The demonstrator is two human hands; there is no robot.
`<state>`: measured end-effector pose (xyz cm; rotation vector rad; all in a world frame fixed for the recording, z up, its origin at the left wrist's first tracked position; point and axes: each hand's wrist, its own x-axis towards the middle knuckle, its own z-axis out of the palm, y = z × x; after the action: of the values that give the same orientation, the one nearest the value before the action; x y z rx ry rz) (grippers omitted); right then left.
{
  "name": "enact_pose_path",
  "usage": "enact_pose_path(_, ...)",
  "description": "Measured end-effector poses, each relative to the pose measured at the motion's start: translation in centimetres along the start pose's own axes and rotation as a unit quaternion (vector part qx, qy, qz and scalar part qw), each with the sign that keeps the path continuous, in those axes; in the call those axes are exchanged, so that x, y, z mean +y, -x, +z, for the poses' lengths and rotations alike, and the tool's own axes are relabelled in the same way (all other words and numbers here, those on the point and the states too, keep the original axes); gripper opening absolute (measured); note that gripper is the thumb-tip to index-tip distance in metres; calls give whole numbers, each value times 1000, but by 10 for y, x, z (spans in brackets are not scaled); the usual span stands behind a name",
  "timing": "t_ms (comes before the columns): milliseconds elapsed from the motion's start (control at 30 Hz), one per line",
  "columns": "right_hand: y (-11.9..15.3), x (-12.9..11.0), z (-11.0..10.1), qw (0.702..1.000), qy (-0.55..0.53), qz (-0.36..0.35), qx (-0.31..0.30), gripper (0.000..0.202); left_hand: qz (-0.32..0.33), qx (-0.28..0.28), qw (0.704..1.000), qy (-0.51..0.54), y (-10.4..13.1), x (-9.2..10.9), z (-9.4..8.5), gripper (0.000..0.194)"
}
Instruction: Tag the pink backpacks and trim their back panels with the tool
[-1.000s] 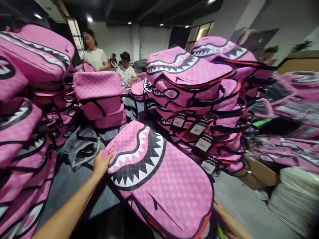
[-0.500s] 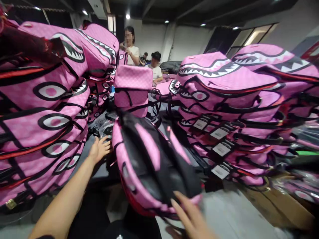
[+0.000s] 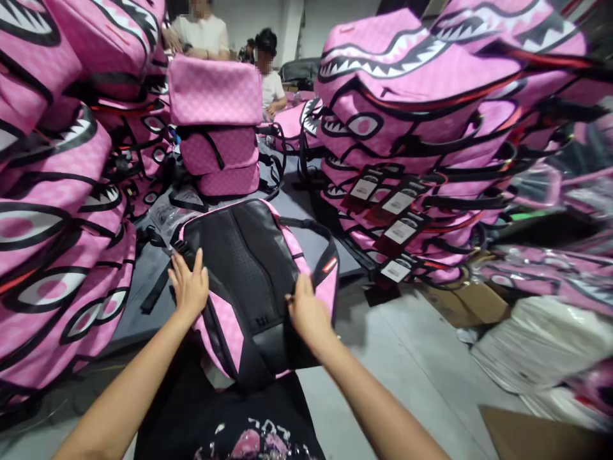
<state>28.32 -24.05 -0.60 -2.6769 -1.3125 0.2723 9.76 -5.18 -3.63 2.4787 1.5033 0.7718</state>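
A pink and black backpack (image 3: 249, 268) lies in front of me at the table's edge, its black padded back panel facing up and its shoulder straps spread to either side. My left hand (image 3: 190, 284) rests on its left side by the strap, fingers stretched and apart. On the right, my right hand (image 3: 309, 313) is closed on the backpack near the right shoulder strap (image 3: 328, 281). Exactly what lies under those fingers is hidden.
Tall piles of pink shark-mouth backpacks stand left (image 3: 52, 287) and right (image 3: 412, 128), the right ones with hanging tags (image 3: 400, 231). Ahead is a stack of pink bags (image 3: 215, 92) on the grey table (image 3: 306, 188). Two people are behind. Cardboard (image 3: 460, 303) and a white sack (image 3: 541, 345) lie at right.
The backpack has turned and now lies squarer to me with its straps apart. My right hand has moved up and closed on it; my left hand has come onto its left side.
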Motion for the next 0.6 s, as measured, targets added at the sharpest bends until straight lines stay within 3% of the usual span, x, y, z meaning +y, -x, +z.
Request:
enact_pose_path(200, -60, 45, -22, 989, -52, 140, -6, 78, 15, -11, 999, -36, 5, -30, 12, 56)
enact_pose_path(333, -67, 58, -18, 984, -85, 146, -52, 45, 49, 30, 997, -45, 13, -30, -8, 65)
enact_pose_path(400, -50, 54, -13, 987, -90, 122, -56, 27, 108, 84, 990, -42, 17, -13, -24, 75)
enact_pose_path(467, -24, 41, -6, 989, -88, 103, -54, 19, 238, 104, 965, -29, 15, 17, -37, 74)
enact_pose_path(533, 2, 24, 0, 992, -82, 73, -56, 18, 409, 30, 912, -13, 1, 56, -39, 52)
enact_pose_path(600, 22, 10, 4, 995, -71, 43, -56, 17, 501, -48, 864, -14, -23, 92, -29, 31)
